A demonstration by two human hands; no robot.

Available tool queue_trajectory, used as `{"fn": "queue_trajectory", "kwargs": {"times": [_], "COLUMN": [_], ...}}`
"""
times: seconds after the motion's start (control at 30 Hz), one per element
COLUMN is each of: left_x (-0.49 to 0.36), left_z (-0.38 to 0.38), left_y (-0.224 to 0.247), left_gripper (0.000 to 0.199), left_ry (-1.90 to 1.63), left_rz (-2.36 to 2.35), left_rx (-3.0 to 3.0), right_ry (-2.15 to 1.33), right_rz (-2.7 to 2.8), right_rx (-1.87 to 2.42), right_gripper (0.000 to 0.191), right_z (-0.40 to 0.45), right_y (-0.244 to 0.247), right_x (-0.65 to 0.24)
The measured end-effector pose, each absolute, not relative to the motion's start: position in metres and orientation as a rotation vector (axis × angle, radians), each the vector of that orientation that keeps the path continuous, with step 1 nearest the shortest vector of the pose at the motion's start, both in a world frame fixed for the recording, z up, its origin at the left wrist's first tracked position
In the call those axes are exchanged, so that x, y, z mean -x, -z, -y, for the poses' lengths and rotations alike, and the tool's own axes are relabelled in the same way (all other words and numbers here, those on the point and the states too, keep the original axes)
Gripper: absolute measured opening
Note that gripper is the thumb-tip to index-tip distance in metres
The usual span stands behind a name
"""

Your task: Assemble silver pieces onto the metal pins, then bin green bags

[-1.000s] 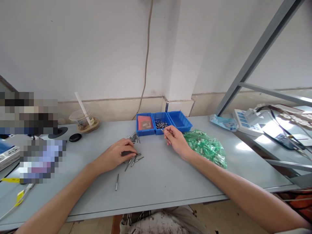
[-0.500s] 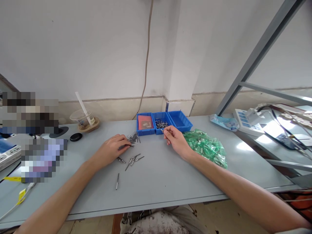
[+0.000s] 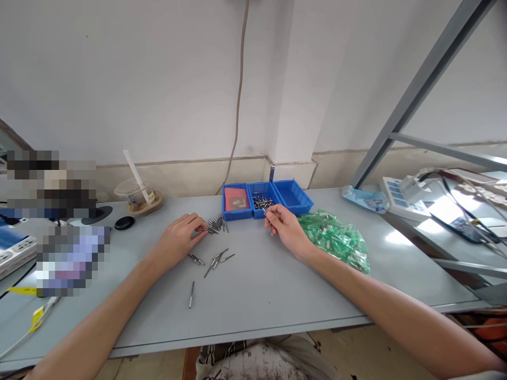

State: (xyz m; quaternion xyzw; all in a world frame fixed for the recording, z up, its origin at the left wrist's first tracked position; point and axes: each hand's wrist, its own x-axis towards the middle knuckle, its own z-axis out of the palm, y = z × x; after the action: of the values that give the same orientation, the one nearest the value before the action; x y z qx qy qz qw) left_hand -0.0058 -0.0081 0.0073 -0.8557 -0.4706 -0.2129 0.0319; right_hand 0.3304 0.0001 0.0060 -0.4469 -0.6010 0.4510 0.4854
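My left hand (image 3: 182, 235) rests on the grey table with its fingertips pinched at the left end of a fanned row of thin metal pins (image 3: 218, 223). My right hand (image 3: 282, 221) is closed on a small metal pin (image 3: 264, 209) at the front edge of the middle blue bin (image 3: 258, 211), which holds many similar pins. Nearer the table's front, a few loose pins (image 3: 216, 259) lie crossed, two more (image 3: 196, 259) sit close to my left wrist, and a single pin (image 3: 191, 294) lies apart.
The left blue bin (image 3: 236, 214) holds a red sheet, and the right blue bin (image 3: 293, 195) adjoins the middle one. A green plastic bag (image 3: 336, 237) lies beside my right forearm. A black disc (image 3: 124, 222) and a cup holder (image 3: 148, 207) stand at the left.
My left hand has moved slightly back and left, from above the loose pins to the fanned row. A pin that was under its fingers now lies with the row. My right hand has barely moved.
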Motion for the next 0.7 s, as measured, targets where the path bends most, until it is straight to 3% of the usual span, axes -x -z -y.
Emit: {"fn": "queue_trajectory", "kwargs": {"times": [0.47,0.7], "left_x": [0.006,0.001], "left_z": [0.009,0.022], "left_y": [-0.005,-0.015], "left_gripper": [0.014,0.023], "left_ry": [0.642,0.563], "left_rz": [1.649,1.765], "left_rx": [2.640,2.702], "right_ry": [-1.102,-1.161], "right_rz": [1.441,1.413], "right_rx": [1.129,1.060], "right_gripper": [0.032,0.036], "right_z": [0.001,0.003], "right_y": [-0.006,-0.012], "right_x": [-0.331,-0.331]}}
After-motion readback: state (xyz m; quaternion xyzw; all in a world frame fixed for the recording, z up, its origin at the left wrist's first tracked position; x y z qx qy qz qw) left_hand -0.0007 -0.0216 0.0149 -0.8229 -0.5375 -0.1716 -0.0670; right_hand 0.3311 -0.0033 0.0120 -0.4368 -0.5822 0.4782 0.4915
